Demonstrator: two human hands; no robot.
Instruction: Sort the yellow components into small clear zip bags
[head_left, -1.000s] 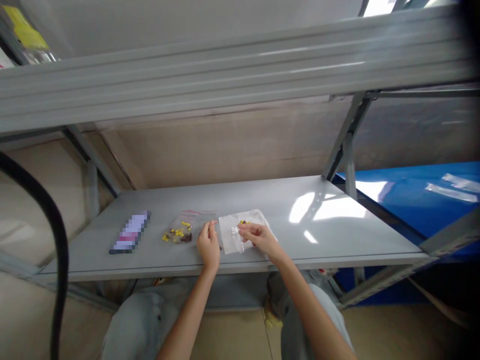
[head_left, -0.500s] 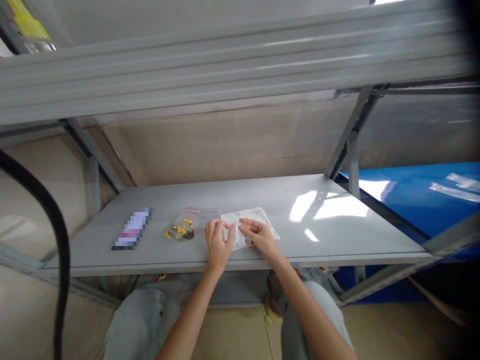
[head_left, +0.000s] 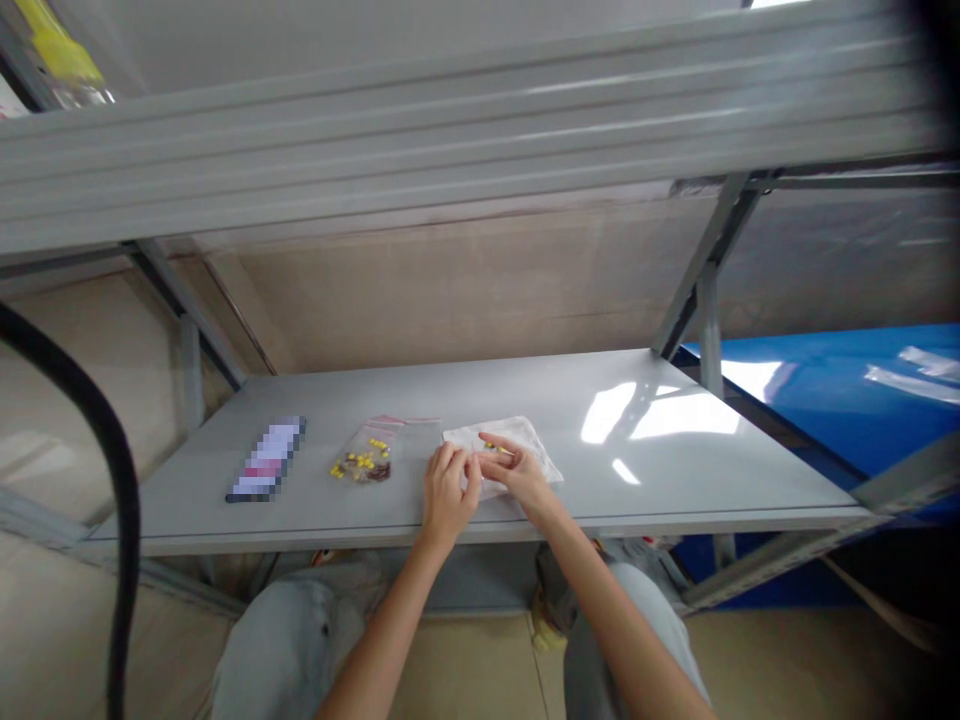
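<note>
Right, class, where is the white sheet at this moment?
In the head view, the white sheet lies on the grey shelf, right of the bag of yellow pieces, partly covered by the left hand and right hand.

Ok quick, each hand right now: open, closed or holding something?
Left hand: partly curled by the white cloth; any hold can't be told.
Right hand: partly curled over the cloth; any hold can't be told.

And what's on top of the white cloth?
Small yellow bits show over the white cloth, by the right hand; whether they rest directly on it is unclear. That hand and the left hand cover part of the cloth, hiding anything beneath.
</note>
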